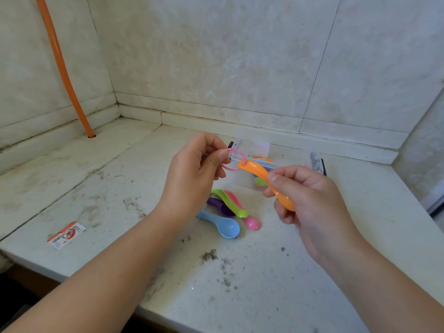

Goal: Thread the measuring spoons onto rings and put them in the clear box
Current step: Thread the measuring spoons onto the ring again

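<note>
My left hand (pixel 197 169) pinches a pink ring (pixel 232 164) above the counter. The ring passes through the hole at the handle end of an orange measuring spoon (pixel 260 175). My right hand (pixel 310 195) grips that spoon by its bowl end. Below my hands lie a blue spoon (pixel 224 225), a pink spoon (pixel 249 221), a green spoon (pixel 231 205) and a purple spoon (pixel 219 206), loosely piled. Behind my hands stands the clear box (pixel 257 150), with coloured spoons showing inside it.
The stained pale counter (pixel 120 188) runs into a tiled corner. An orange hose (pixel 62 66) comes down the left wall into a hole in the counter. A small red and white label (pixel 66 234) lies at the left. The counter's front edge is close below my forearms.
</note>
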{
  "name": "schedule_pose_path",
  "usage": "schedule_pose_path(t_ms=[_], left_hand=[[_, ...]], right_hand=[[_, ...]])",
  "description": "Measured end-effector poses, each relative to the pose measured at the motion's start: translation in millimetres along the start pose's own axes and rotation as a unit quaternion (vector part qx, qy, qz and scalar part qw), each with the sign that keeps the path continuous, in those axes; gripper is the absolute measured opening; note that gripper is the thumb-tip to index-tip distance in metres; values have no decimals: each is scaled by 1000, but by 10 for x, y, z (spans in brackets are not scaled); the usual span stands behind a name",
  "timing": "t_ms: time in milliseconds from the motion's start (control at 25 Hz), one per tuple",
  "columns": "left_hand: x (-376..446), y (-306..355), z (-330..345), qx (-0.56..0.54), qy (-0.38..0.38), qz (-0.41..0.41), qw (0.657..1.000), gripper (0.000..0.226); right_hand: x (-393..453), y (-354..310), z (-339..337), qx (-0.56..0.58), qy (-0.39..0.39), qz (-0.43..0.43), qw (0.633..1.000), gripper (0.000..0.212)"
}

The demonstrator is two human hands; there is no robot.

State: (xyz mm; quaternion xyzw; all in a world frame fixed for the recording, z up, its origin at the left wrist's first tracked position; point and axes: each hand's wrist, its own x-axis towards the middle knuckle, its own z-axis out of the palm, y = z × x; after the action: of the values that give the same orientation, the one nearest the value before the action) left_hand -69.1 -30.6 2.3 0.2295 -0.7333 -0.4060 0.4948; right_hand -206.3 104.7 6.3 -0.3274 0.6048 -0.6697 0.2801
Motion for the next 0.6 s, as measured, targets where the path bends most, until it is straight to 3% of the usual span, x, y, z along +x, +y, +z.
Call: schedule_pose_path(t_ms=[160, 360, 600], left_hand=[[3, 28, 0, -55, 24, -21, 998, 21], [20, 62, -43, -159, 35, -54, 985, 19], [19, 123, -56, -294, 45, -108, 949, 29]], right_hand=[[-10, 98, 60, 14, -83, 76, 994, 10], [-75, 153, 155, -173, -106, -64, 977, 9], [-64, 162, 155, -214, -54, -132, 966, 12]])
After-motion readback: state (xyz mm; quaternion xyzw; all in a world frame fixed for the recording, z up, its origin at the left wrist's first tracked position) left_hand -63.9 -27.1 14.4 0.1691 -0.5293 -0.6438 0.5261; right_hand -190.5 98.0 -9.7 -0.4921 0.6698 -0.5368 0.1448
